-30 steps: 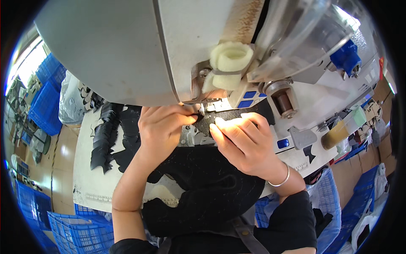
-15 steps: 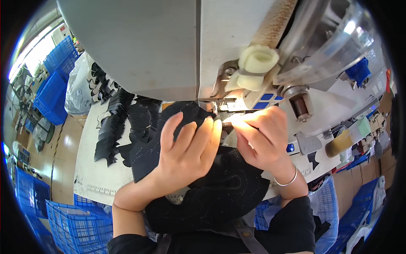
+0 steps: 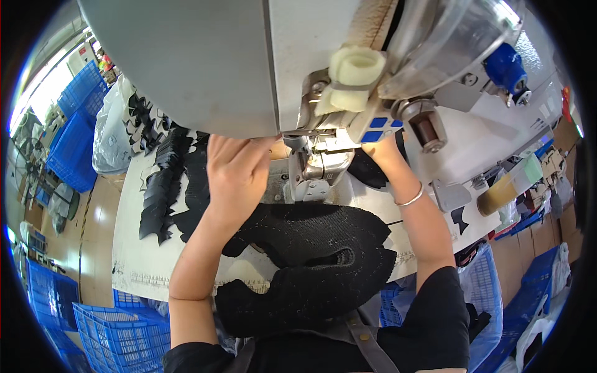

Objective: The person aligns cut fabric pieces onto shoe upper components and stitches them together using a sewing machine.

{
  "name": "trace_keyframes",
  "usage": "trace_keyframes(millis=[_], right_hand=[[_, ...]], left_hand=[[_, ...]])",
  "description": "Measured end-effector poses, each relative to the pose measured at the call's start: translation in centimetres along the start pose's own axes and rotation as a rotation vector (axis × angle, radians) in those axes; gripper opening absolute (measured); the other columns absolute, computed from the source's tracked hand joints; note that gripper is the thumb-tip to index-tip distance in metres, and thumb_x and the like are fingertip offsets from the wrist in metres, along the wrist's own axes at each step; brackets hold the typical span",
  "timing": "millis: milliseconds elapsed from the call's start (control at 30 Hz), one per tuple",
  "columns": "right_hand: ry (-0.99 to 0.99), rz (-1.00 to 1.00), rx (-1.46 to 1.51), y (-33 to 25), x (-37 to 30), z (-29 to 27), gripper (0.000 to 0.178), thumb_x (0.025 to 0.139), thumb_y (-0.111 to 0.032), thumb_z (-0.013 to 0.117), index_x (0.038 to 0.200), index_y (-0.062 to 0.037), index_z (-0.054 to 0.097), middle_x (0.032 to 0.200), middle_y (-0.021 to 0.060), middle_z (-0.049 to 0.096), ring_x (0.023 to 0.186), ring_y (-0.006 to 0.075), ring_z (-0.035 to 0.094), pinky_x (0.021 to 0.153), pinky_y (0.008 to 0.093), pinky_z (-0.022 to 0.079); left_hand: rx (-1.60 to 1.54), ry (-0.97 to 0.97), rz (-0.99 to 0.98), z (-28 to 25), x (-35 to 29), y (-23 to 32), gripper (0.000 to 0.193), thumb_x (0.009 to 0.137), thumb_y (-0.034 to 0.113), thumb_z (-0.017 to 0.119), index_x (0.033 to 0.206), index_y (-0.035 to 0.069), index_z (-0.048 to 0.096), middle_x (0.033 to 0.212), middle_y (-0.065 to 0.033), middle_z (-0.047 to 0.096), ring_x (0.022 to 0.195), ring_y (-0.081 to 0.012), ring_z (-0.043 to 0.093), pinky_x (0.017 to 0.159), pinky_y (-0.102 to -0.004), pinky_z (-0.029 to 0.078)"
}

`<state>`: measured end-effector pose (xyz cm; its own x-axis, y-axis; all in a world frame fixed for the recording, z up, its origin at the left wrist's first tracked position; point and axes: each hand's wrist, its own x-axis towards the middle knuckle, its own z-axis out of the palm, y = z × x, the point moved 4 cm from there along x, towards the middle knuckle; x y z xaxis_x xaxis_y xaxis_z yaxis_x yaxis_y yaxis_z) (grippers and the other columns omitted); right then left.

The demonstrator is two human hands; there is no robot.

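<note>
Left hand (image 3: pixel 239 171) is flat on the black fabric piece (image 3: pixel 311 248), palm down, fingers extended and pressing rather than gripping; fingertips sit right at the sewing machine's needle area (image 3: pixel 317 165), just left of the presser foot. Right hand (image 3: pixel 382 155) is mostly hidden behind the machine head (image 3: pixel 249 62). Only wrist and silver bangle (image 3: pixel 410 199) show, so I can't tell whether its fingers pinch the fabric or lie loose.

The fabric piece spreads from under the left fingertips back toward the body, draping over the white table edge (image 3: pixel 137 261). A stack of cut black pieces (image 3: pixel 165 186) lies well left of the left fingers, untouched.

My read on doing this well:
- Keep the left fingers flat and beside the foot, never in front of the needle.
- Steer with light pressure and let the feed pull; dragging would skew the seam.
- Support the draped bulk so its weight doesn't tug the edge off line.
- The right hand works unseen behind the head, so the risk looks highest there; go slow.
</note>
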<state>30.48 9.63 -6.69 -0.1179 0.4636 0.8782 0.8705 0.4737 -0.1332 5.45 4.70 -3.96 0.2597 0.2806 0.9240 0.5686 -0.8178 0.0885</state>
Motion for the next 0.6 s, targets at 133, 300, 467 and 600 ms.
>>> trace_keyframes(millis=[133,300,467,600], right_hand=[[0.147,0.100,-0.002,1.2,-2.3,-2.6,0.018,0.075,-0.004,0.065,0.094,-0.0043,0.065,0.093,0.0174,0.066,0.077,0.0355,0.064,0.063,0.0392,0.050],[-0.283,-0.038,-0.508,0.3,-8.0,-3.0,0.026,0.075,-0.003,0.062,0.101,-0.0013,0.063,0.117,0.0148,0.064,0.090,0.0284,0.068,0.076,0.0388,0.057],[-0.618,0.163,-0.569,0.1,-9.7,-3.3,0.039,0.076,-0.003,0.060,0.116,0.0001,0.060,0.119,0.0190,0.063,0.099,0.0305,0.065,0.081,0.0378,0.055],[-0.548,0.031,-0.201,-6.0,-8.0,-7.2,0.041,0.080,-0.013,0.065,0.118,0.0014,0.059,0.120,0.0205,0.062,0.105,0.0330,0.062,0.093,0.0422,0.049]], left_hand=[[0.032,-0.009,-0.033,-0.8,0.2,-0.6,0.014,0.074,-0.003,0.068,0.085,0.004,0.068,0.080,-0.0054,0.066,0.080,-0.0236,0.061,0.083,-0.0386,0.042],[0.030,-0.216,-0.123,-0.8,-0.1,-1.0,0.013,0.079,0.004,0.070,0.092,0.005,0.071,0.088,-0.0085,0.071,0.087,-0.0282,0.061,0.084,-0.0370,0.043],[0.033,-0.290,-0.085,-1.5,0.2,-1.3,0.009,0.081,0.007,0.069,0.089,0.005,0.071,0.087,-0.0074,0.071,0.078,-0.0267,0.062,0.083,-0.0353,0.042],[0.278,-0.502,-0.275,-5.1,-2.5,-7.0,0.007,0.079,0.009,0.069,0.082,0.003,0.068,0.078,-0.0094,0.067,0.078,-0.0293,0.063,0.087,-0.0418,0.044]])
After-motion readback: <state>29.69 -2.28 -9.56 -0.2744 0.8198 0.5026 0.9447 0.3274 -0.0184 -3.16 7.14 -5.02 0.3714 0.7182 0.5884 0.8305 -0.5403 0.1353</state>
